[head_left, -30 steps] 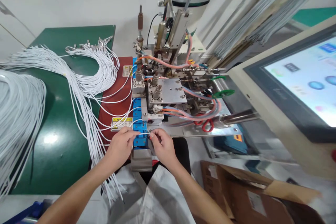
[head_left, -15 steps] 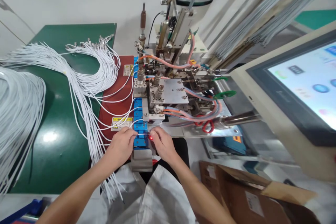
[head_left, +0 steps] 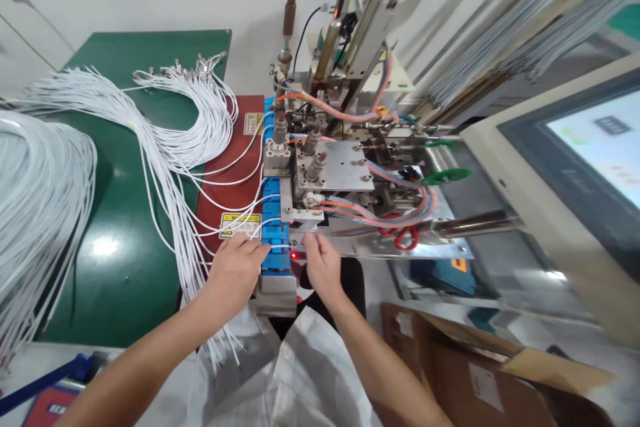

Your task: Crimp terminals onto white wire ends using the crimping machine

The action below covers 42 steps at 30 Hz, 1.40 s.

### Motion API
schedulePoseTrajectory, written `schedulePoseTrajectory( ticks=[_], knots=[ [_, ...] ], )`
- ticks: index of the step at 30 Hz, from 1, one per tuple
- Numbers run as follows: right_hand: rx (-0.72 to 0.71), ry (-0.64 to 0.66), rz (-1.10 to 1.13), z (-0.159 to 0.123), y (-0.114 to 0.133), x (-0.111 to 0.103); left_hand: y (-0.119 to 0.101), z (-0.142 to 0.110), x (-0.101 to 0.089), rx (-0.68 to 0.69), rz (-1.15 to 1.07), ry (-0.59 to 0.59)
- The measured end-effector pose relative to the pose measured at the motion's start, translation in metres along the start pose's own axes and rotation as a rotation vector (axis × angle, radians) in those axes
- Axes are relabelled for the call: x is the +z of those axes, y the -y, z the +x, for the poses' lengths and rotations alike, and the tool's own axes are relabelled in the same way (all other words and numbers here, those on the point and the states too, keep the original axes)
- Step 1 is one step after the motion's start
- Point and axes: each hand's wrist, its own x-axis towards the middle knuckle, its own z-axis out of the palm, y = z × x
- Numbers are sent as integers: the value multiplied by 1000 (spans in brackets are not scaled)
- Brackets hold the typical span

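My left hand [head_left: 239, 268] is closed with fingertips and thumb on a white cable [head_left: 280, 246]. The cable lies across the row of blue clamp blocks [head_left: 274, 260], its end reaching past their right side. My right hand [head_left: 324, 268] is just right of that end, apart from it, with thumb and fingers drawn together; whether anything is between them is hidden. A small red light [head_left: 294, 255] glows between the hands, under the cable end. Above, other white cables run into the same blocks beside the metal machine [head_left: 335, 167].
To the left, a bundle of white cables [head_left: 200, 140] lies over a red plate [head_left: 235, 180] and a green table [head_left: 135, 280]. A screen [head_left: 595, 140] juts in at the right. Below it stands an open cardboard box [head_left: 440, 373]. A metal chute [head_left: 277, 297] sits before my lap.
My right hand has moved off the cable end, to the right. The left hand stays at the cable. The whole view has shifted slightly.
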Motion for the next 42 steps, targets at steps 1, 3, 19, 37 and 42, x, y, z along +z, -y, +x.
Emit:
schedulePoseTrajectory(
  ticks=[1,3,19,37,42],
  knots=[
    [16,-25,40,0,0,-4,2,-3,-3,25,-6,-7],
    [27,-57,104,-1,-2,-11,8,-11,-13,104,-18,-7],
    [-17,97,314,-19,9,-27,9,-24,-37,129,-279,170],
    [-164,273,317,-32,23,-40,6,-43,-45,-38,-395,481],
    [-259,509,257,-46,43,-32,-4,-40,-28,-174,-484,180]
  ],
)
